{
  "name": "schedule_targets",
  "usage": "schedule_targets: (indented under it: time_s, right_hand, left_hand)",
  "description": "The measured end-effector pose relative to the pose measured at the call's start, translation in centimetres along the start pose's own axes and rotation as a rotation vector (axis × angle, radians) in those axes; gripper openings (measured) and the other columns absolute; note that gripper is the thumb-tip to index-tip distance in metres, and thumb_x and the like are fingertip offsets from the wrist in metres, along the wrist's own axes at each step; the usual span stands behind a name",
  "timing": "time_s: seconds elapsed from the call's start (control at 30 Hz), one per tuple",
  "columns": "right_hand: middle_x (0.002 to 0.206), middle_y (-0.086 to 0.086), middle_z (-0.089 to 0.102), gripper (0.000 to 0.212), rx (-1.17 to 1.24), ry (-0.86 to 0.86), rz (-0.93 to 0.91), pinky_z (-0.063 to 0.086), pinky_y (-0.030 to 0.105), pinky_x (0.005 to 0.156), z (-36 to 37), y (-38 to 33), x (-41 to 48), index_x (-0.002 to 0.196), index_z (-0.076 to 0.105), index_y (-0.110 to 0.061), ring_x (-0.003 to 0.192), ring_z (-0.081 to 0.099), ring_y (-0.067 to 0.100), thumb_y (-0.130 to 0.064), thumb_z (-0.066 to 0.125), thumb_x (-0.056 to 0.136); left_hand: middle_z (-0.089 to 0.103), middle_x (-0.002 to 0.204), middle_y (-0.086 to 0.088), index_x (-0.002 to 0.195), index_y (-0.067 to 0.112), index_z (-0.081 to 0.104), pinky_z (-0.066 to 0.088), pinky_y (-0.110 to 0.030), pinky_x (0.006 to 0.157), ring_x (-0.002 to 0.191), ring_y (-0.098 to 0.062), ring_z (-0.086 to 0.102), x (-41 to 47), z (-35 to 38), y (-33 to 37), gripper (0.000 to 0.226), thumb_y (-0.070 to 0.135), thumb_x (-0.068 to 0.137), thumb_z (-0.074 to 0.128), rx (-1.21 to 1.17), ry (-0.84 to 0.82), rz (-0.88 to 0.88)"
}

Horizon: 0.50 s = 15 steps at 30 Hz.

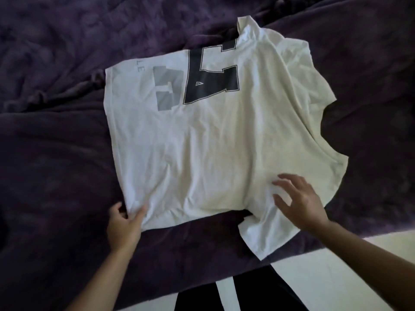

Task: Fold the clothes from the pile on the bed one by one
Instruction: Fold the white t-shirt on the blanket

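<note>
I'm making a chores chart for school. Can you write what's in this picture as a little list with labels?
Garment: white T-shirt, spread out on the bed, dark block print
Bed cover: dark purple blanket, rumpled
Left hand: pinches the shirt's near corner
Right hand: fingers spread, at the near sleeve
Pile of clothes: not in view
</note>
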State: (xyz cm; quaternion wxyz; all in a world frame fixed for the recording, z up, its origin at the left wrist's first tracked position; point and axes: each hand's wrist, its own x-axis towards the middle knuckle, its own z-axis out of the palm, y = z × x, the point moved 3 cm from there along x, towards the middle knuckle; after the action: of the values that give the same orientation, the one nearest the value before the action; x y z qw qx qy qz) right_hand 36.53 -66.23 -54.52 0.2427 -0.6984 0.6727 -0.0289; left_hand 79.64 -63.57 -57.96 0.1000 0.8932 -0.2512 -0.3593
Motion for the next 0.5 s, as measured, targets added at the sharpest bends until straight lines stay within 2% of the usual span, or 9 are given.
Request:
schedule_targets:
  time_s: [0.07, 0.13, 0.2, 0.27, 0.37, 0.43, 0.47, 0.5]
  right_hand:
    - [0.128, 0.008, 0.058, 0.047, -0.05, -0.078, -0.044, 0.05, 0.045, 0.087, 0.5, 0.8, -3.8, 0.116, 0.066, -0.016, 0.115, 0.057, 0.033, -0.037, 0.077, 0.075]
    - [0.138, 0.006, 0.052, 0.066, -0.097, -0.167, -0.128, 0.045, 0.045, 0.095, 0.9, 0.9, -6.6, 0.127, 0.059, -0.021, 0.128, 0.048, 0.029, -0.06, 0.066, 0.074]
    - [0.146, 0.007, 0.045, 0.082, -0.143, -0.247, -0.214, 0.04, 0.048, 0.102, 2.0, -0.2, -8.2, 0.135, 0.052, -0.025, 0.136, 0.04, 0.028, -0.072, 0.059, 0.069]
    - [0.147, 0.01, 0.045, 0.08, -0.184, -0.297, -0.289, 0.039, 0.05, 0.103, 3.4, -2.0, -8.8, 0.133, 0.056, -0.024, 0.136, 0.041, 0.029, -0.069, 0.059, 0.067]
    - [0.122, 0.002, 0.066, 0.038, -0.179, -0.214, -0.35, 0.049, 0.05, 0.091, 4.5, -3.5, -9.2, 0.099, 0.074, -0.021, 0.117, 0.061, 0.027, -0.028, 0.082, 0.063]
    - [0.106, -0.005, 0.072, 0.031, -0.132, -0.135, -0.326, 0.052, 0.046, 0.084, 3.6, -2.7, -10.2, 0.09, 0.075, -0.019, 0.105, 0.068, 0.019, -0.012, 0.086, 0.062]
    - [0.103, -0.006, 0.073, 0.032, -0.104, -0.122, -0.31, 0.052, 0.044, 0.082, 2.8, -1.9, -10.9, 0.093, 0.074, -0.018, 0.102, 0.068, 0.017, -0.01, 0.085, 0.064]
    - [0.103, -0.006, 0.073, 0.031, -0.091, -0.116, -0.307, 0.051, 0.042, 0.081, 2.0, -1.0, -11.8, 0.096, 0.074, -0.017, 0.102, 0.069, 0.016, -0.009, 0.084, 0.067]
  left_hand:
    - [0.067, 0.089, -0.008, 0.095, 0.01, 0.064, 0.05, -0.04, 0.069, 0.081, -0.029, 0.063, -1.0, -0.1, -1.2, 0.036, 0.036, 0.072, 0.076, 0.001, -0.042, 0.012]
    - [0.061, 0.065, -0.004, 0.067, 0.012, 0.06, 0.047, -0.036, 0.057, 0.062, -0.024, 0.058, -1.0, -0.7, -1.0, 0.026, 0.035, 0.068, 0.072, -0.049, -0.031, 0.082]
    - [0.058, 0.059, -0.003, 0.061, 0.012, 0.054, 0.046, -0.033, 0.051, 0.053, -0.019, 0.052, -0.8, -1.6, -0.8, 0.028, 0.029, 0.072, 0.074, -0.089, 0.013, 0.161]
    - [0.057, 0.059, -0.002, 0.062, 0.012, 0.052, 0.041, -0.029, 0.047, 0.052, -0.017, 0.05, -0.6, -2.5, -1.1, 0.026, 0.02, 0.076, 0.073, -0.032, 0.07, 0.246]
    - [0.06, 0.069, -0.007, 0.071, 0.009, 0.052, 0.037, -0.031, 0.054, 0.063, -0.027, 0.055, -0.5, -3.5, -2.1, 0.02, 0.013, 0.078, 0.071, 0.119, 0.111, 0.292]
    - [0.062, 0.092, -0.016, 0.091, 0.007, 0.056, 0.042, -0.036, 0.065, 0.081, -0.037, 0.058, -0.8, -4.2, -2.6, 0.016, 0.008, 0.079, 0.067, 0.251, 0.1, 0.232]
    - [0.058, 0.105, -0.019, 0.103, 0.008, 0.056, 0.044, -0.041, 0.069, 0.09, -0.04, 0.056, -1.1, -4.5, -2.6, 0.027, 0.006, 0.078, 0.066, 0.342, 0.1, 0.233]
    - [0.054, 0.113, -0.02, 0.113, 0.008, 0.055, 0.045, -0.046, 0.073, 0.097, -0.042, 0.053, -1.5, -4.7, -2.5, 0.038, 0.004, 0.076, 0.067, 0.445, 0.113, 0.304]
